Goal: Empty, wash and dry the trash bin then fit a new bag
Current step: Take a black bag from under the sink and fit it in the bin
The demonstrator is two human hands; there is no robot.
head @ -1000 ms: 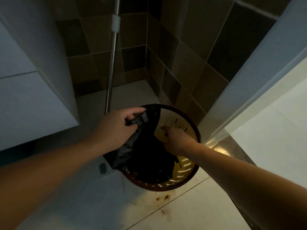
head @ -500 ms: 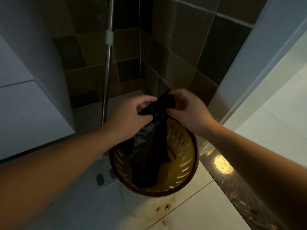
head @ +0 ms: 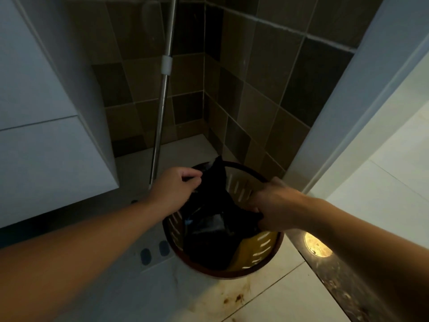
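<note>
Pinching the black bag (head: 210, 201) at the bin (head: 260, 266) rim (both grips): left hand (head: 176, 189), right hand (head: 274, 205).

1. The bin (head: 222, 270) stands in a tight corner, with the tiled wall (head: 267, 94) just beyond it.
2. On the left, the cabinet (head: 46, 147) overhangs the floor, and a metal pole (head: 160, 126) leans near the bin's far-left rim.
3. On the right, the door frame (head: 348, 117) stands close.
4. The black bag (head: 209, 219) fills most of the bin's mouth.
5. The near floor (head: 278, 298) is open.
</note>
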